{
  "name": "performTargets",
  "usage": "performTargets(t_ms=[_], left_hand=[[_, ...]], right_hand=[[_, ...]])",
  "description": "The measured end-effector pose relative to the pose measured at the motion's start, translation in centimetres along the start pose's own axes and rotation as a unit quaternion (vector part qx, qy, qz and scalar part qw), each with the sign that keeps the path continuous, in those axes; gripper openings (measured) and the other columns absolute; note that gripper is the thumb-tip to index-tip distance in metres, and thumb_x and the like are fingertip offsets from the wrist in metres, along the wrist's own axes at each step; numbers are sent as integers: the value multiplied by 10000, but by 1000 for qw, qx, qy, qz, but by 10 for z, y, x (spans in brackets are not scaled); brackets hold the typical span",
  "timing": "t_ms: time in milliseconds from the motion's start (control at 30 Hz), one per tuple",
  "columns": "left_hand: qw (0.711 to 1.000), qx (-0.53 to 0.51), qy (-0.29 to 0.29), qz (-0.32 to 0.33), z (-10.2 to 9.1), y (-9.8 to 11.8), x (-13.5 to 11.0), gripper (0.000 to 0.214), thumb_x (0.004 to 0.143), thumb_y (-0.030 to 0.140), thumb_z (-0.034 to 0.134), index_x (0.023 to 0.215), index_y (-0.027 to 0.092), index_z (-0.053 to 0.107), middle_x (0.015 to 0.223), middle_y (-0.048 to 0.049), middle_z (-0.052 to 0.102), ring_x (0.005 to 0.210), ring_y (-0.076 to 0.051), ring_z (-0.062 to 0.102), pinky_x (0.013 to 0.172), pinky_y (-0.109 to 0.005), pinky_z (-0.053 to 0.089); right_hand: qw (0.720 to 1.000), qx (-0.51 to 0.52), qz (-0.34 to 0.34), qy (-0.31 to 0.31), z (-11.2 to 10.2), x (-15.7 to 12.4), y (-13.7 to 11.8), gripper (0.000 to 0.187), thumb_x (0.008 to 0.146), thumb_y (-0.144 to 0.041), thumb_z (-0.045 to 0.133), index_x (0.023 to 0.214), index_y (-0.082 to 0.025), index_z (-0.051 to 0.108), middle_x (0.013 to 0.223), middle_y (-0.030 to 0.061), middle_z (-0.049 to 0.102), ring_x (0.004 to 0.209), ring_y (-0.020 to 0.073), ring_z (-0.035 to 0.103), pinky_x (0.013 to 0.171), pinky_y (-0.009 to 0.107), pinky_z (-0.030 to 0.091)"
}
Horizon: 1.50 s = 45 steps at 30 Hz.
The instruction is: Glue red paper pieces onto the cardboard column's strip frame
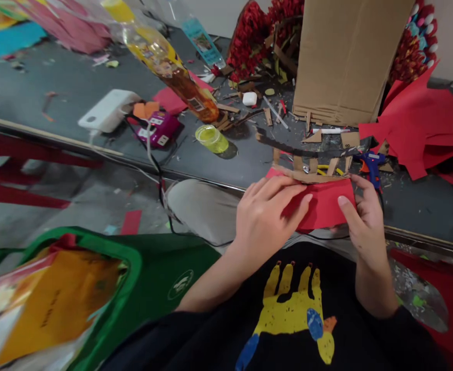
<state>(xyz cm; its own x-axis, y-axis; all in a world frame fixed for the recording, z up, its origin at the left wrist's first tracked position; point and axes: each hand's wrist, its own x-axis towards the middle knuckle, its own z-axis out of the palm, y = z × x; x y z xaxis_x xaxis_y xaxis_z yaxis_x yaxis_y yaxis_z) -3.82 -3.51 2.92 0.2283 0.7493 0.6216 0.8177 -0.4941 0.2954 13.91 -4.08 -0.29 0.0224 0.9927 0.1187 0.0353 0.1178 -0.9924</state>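
Observation:
A sheet of red paper point(323, 203) lies against the lower edge of a curved cardboard frame point(313, 176), which has short upright strips joined to a dark upper band. My left hand point(263, 219) holds the left side of the sheet, its fingers along the cardboard edge and its thumb on the red surface. At the right end, my right hand point(367, 216) grips the sheet with the thumb in front and fingers behind. Just beyond my right hand is a blue glue gun point(373, 166). Yellow handles point(330, 169) show partly behind the strips.
Farther back stand a tall cardboard piece point(350, 56) and a tilted drink bottle point(172, 67). A small yellow-green cup point(211, 138), a purple power strip point(159, 129) and cardboard scraps lie on the dark table point(195, 167). Left below is a full green bin point(149, 257); red paper point(423, 123) lies right.

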Motion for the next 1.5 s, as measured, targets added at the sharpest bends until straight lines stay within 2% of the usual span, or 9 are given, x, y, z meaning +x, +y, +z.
performTargets(t_ms=[167, 300, 500, 733, 967, 1100, 1200, 1333, 1500], left_hand=[[999, 23, -12, -40, 8, 5, 2, 188, 866, 329, 591, 974, 194, 665, 984, -35, 731, 904, -178, 665, 794, -317, 469], [1000, -5, 3, -30, 12, 4, 2, 141, 859, 273, 604, 957, 191, 664, 931, -27, 726, 845, -153, 655, 784, -297, 472], [999, -23, 0, -26, 16, 4, 2, 108, 863, 238, 596, 932, 206, 673, 892, -14, 712, 815, -139, 637, 778, -289, 467], [998, -37, 41, 3, 19, 4, 0, 87, 838, 198, 629, 901, 217, 686, 833, 4, 705, 769, -125, 623, 778, -284, 455], [997, -38, 67, -27, 21, 3, -1, 21, 835, 229, 643, 820, 217, 653, 790, 22, 716, 762, -127, 656, 823, -303, 479], [998, -29, 52, -23, 22, 5, -2, 13, 826, 211, 639, 822, 202, 648, 787, 3, 696, 767, -137, 638, 799, -301, 482], [999, -13, 49, -18, 23, 9, -5, 69, 819, 210, 638, 883, 209, 662, 846, -17, 694, 806, -153, 628, 819, -316, 488], [997, -39, 52, 37, 28, 14, -12, 212, 812, 195, 634, 1023, 206, 648, 1018, -35, 714, 977, -170, 645, 968, -350, 469], [995, -67, 29, 71, 35, 7, -22, 330, 829, 300, 619, 1132, 170, 605, 1117, -63, 709, 1100, -187, 643, 1019, -342, 470]], right_hand=[[999, -3, -19, 34, 5, -2, 2, 394, 886, -371, 558, 1220, -278, 371, 866, -12, 672, 441, 95, 571, 343, 201, 497], [999, 6, -15, 49, 7, -3, 2, 376, 881, -357, 564, 1203, -284, 383, 835, -23, 665, 427, 98, 565, 339, 210, 503], [998, -4, -18, 65, 8, -7, 4, 353, 890, -351, 549, 1199, -290, 389, 799, -35, 663, 443, 116, 575, 454, 281, 589], [996, 3, -33, 78, 6, -9, 6, 261, 880, -325, 566, 1100, -275, 435, 697, -64, 616, 406, 108, 549, 439, 257, 568], [996, -12, -57, 74, 7, -12, 10, 255, 882, -329, 555, 1097, -271, 432, 712, -52, 605, 445, 118, 572, 412, 248, 533], [994, -20, -70, 76, 9, -13, 13, 253, 891, -320, 540, 1109, -274, 422, 737, -45, 609, 535, 135, 617, 477, 265, 555], [990, -39, -100, 92, 11, -13, 16, 225, 894, -292, 537, 1098, -260, 447, 750, -36, 608, 578, 125, 624, 520, 248, 549], [972, -91, -159, 144, 12, -12, 19, 160, 879, -257, 560, 1032, -235, 518, 853, -12, 595, 685, 91, 625, 594, 200, 528], [970, -100, -158, 155, 13, -15, 23, 210, 880, -260, 557, 1083, -238, 508, 890, 0, 594, 672, 84, 616, 571, 192, 512]])
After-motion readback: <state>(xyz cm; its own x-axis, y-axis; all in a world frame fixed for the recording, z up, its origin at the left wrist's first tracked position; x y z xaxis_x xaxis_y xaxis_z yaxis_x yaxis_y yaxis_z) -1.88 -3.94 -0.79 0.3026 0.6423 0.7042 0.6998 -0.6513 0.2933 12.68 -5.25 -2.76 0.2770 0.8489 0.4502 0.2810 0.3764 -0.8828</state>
